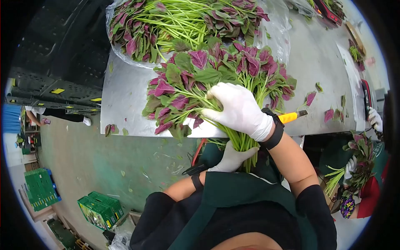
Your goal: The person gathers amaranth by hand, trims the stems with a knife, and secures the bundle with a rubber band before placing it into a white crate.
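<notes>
A large bunch of amaranth (179, 89), with purple and green leaves and long green stems, extends over the near edge of the metal table. My left hand (234, 157), in a white glove, is closed around the lower stems just off that edge. Higher on the bunch, my gloved right hand (239, 110) curls over several stalks, its thumb and fingers bent round them on the left side. Beside my right wrist lies a yellow-handled cutter (291, 116).
More amaranth (179, 25) lies in a clear plastic bag at the back. Loose leaves (310, 98) dot the metal table (129, 87). A co-worker's gloved hand (350, 168) holds another bunch at right. Black crates (58, 46) stand left; green crates (100, 210) sit on the floor.
</notes>
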Action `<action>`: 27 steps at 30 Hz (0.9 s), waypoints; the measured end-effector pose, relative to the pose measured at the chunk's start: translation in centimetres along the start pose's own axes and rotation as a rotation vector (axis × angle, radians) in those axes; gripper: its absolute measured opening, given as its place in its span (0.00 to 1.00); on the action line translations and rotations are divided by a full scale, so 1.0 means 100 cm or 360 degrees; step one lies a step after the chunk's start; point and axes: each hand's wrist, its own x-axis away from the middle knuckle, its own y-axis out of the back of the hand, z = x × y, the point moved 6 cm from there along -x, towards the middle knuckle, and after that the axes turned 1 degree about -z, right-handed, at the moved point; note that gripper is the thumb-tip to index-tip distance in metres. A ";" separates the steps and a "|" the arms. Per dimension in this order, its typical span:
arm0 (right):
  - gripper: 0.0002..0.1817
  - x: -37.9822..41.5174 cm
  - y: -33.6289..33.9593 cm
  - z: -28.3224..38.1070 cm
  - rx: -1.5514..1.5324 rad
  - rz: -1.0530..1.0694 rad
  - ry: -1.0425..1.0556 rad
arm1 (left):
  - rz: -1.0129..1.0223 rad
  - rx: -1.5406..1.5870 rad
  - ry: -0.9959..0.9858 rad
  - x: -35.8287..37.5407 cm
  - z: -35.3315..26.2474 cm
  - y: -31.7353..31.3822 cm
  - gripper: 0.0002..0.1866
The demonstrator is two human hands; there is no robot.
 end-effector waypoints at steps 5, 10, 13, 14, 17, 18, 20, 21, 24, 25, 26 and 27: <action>0.08 0.008 0.009 -0.019 -0.0137 0.0140 -0.0432 | 0.0068 0.0087 -0.0008 0.001 0.001 -0.002 0.14; 0.08 0.021 0.019 -0.035 -0.0267 -0.0057 -0.0706 | 0.0105 0.0044 -0.0040 -0.003 0.006 0.001 0.15; 0.08 0.024 0.022 -0.038 -0.0294 -0.0036 -0.0797 | 0.0103 -0.0036 -0.0003 -0.003 0.006 0.002 0.16; 0.08 0.024 0.022 -0.037 -0.0313 -0.0034 -0.0808 | 0.0104 -0.0039 -0.0004 -0.003 0.005 0.002 0.16; 0.08 0.024 0.023 -0.035 -0.0333 -0.0021 -0.0832 | 0.0110 -0.0045 0.0009 -0.002 0.005 0.002 0.16; 0.08 0.024 0.023 -0.035 -0.0334 -0.0014 -0.0835 | 0.0110 -0.0040 0.0017 -0.002 0.005 0.003 0.16; 0.09 0.025 0.022 -0.036 -0.0369 -0.0027 -0.0830 | 0.0123 -0.0038 0.0028 -0.003 0.006 0.003 0.16; 0.09 0.026 0.022 -0.036 -0.0387 -0.0033 -0.0827 | 0.0136 -0.0040 0.0033 -0.003 0.005 0.003 0.16; 0.10 0.026 0.022 -0.036 -0.0376 -0.0028 -0.0803 | 0.0149 -0.0034 0.0035 -0.002 0.004 0.003 0.16; 0.10 0.027 0.023 -0.036 -0.0375 -0.0028 -0.0817 | 0.0146 -0.0029 0.0032 -0.001 0.003 0.002 0.16; 0.10 0.027 0.023 -0.036 -0.0375 -0.0028 -0.0828 | 0.0136 -0.0037 0.0026 -0.001 0.004 0.003 0.16; 0.10 0.026 0.023 -0.036 -0.0374 -0.0028 -0.0837 | 0.0125 -0.0046 0.0018 -0.002 0.005 0.003 0.16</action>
